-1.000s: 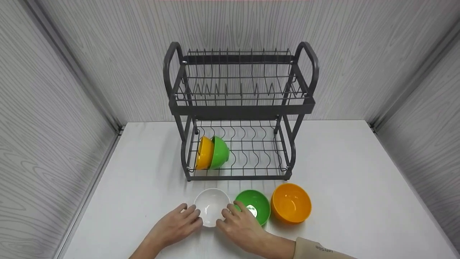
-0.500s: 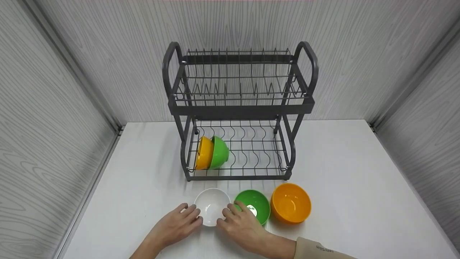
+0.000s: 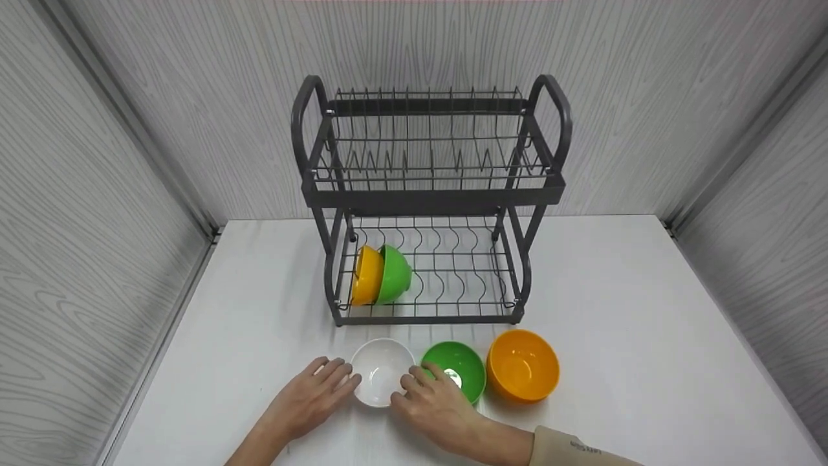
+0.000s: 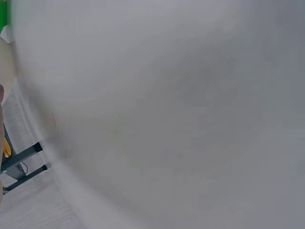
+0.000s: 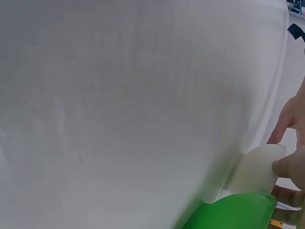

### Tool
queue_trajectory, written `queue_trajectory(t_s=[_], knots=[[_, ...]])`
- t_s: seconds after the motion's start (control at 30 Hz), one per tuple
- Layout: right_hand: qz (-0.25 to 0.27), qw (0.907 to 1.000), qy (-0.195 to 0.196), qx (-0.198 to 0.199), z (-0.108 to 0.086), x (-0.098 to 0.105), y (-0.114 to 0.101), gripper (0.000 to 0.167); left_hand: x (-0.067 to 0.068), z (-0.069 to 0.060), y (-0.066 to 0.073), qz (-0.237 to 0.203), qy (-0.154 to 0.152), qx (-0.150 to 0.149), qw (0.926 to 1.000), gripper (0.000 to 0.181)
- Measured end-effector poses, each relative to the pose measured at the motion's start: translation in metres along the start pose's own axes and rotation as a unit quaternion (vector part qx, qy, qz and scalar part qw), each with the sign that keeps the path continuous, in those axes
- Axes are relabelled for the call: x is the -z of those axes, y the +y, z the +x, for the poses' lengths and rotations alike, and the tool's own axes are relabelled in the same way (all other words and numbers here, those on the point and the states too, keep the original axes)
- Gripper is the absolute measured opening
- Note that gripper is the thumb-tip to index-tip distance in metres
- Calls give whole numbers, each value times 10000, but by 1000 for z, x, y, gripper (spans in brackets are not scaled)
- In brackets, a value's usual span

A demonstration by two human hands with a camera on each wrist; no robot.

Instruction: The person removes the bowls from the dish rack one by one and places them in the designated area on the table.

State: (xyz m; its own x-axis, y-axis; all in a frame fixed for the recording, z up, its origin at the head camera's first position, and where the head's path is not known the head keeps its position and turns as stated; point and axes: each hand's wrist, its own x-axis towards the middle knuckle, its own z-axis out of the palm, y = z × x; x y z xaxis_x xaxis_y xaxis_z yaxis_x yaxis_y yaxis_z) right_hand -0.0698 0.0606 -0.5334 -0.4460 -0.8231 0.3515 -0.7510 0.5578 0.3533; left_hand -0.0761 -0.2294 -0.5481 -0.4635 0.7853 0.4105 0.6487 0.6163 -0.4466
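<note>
Rack (image 3: 433, 197) stands near twelve o'clock of the white bowl (image 3: 381, 366), whose rim the right hand (image 3: 435, 409) pinches at four; the left hand (image 3: 309, 398), loosely spread, touches it at nine (green bowl (image 3: 467, 366) just beside, at three).

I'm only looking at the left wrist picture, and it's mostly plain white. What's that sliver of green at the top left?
Observer: A green bowl. The head view shows it mouth-up between a white bowl and an orange bowl.
Visitor: Oh! And those dark bars at the lower left?
Observer: A two-tier dish rack. Its lower tier holds a tipped orange bowl and a tipped green bowl, side by side at the left end.
Visitor: Nice. Is the right hand busy, or just waiting?
Observer: Busy: the right hand grips the white bowl at its right side.
</note>
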Motion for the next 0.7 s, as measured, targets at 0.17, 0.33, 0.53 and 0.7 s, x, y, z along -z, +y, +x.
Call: queue_trajectory(t_s=[0.17, 0.33, 0.53, 0.7], knots=[[2, 9997, 259, -1, 0, -3, 0, 27, -3, -2, -6, -468, -153, 731, 9961, 24], [6, 9992, 398, 7, 0, -4, 1, 25, -5, -2, -14, -495, -139, 1142, 9921, 39], [34, 9995, 312, 4, 0, -4, 1, 28, -9, 3, -22, -450, -53, 1477, 9880, 49], [85, 9998, 197, 13, -1, -2, 1, 30, -13, 8, -27, -332, -47, 1642, 9859, 50]])
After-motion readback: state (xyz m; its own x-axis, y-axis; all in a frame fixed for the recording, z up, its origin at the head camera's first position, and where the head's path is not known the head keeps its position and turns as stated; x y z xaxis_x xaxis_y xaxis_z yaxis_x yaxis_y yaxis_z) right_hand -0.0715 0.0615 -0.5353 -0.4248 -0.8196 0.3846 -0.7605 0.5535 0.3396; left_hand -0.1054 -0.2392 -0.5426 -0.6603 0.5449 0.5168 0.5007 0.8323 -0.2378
